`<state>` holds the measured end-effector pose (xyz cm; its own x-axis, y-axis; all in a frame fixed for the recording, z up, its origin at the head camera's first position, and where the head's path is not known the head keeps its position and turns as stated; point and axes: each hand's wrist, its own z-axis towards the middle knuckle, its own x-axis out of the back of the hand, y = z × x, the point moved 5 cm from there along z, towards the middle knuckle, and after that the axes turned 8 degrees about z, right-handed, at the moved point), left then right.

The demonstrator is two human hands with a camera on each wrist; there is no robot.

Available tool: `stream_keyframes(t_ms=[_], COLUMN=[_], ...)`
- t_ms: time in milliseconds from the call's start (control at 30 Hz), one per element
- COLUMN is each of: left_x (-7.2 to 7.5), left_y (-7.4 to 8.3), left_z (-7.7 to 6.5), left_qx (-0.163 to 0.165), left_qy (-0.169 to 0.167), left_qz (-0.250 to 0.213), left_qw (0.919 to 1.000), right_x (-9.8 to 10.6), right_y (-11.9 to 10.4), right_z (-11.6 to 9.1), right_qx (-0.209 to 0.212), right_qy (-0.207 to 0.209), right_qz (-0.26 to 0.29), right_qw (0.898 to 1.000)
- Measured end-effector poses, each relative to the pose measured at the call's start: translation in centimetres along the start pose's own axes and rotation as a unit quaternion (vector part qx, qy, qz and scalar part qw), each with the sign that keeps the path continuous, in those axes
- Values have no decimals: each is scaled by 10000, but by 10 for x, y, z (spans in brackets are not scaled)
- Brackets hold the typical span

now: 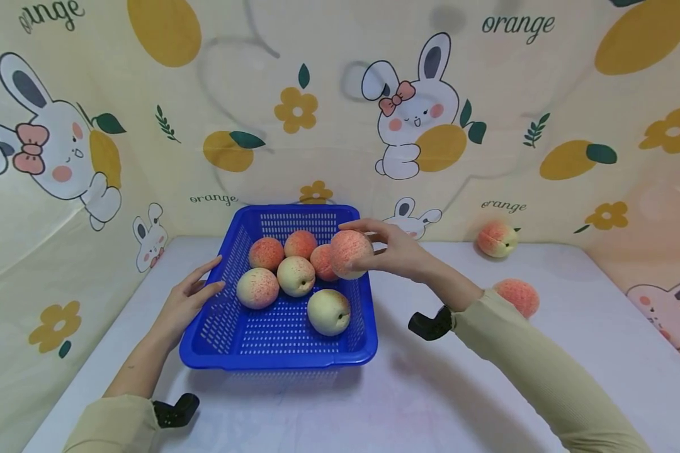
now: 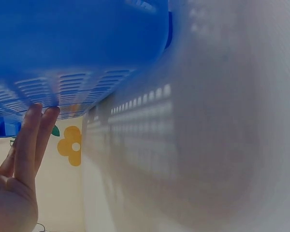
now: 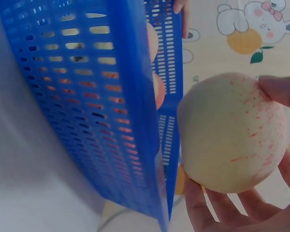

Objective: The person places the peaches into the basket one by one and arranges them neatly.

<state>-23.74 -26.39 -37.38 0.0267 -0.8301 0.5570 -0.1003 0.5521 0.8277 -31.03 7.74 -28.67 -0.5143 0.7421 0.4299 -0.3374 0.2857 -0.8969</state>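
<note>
A blue plastic basket (image 1: pixel 272 362) with slotted walls stands on the table, holding several peaches, among them a pale one (image 1: pixel 328 313) near the front right. My right hand (image 1: pixel 399 251) grips another peach (image 1: pixel 351 253) between thumb and fingers, over the basket's right rim. In the right wrist view that peach (image 3: pixel 232 135) shows its pale side, just beyond the basket wall (image 3: pixel 82 96). At the left rim rests my left hand (image 1: pixel 184 302), its fingers fairly straight. The left wrist view shows two extended fingers (image 2: pixel 29 145) against the slotted outer wall (image 2: pixel 72 87).
Two more peaches lie on the white table to the right: one (image 1: pixel 497 239) at the back edge, the other (image 1: pixel 518 297) partly hidden behind the right sleeve (image 1: pixel 527 358). A printed cloth (image 1: pixel 328 38) with rabbits and oranges rises behind the table.
</note>
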Motion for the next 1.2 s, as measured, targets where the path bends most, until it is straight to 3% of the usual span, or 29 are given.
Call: stream_keyframes(t_ms=[400, 867, 1200], left_x=[1, 0, 1], left_y=[0, -1, -2], left_z=[1, 3, 2], left_qx=[-16, -39, -27], left_qy=[-6, -19, -12], left_qz=[-30, -79, -97], left_qw=[10000, 10000, 9999], right_x=[-31, -66, -83], right_y=[-10, -18, -21], right_z=[17, 30, 42], right_qx=[24, 220, 249], right_qy=[-1157, -1715, -2320], right_qz=[-205, -461, -726], right_qw=[9931, 9839, 9697])
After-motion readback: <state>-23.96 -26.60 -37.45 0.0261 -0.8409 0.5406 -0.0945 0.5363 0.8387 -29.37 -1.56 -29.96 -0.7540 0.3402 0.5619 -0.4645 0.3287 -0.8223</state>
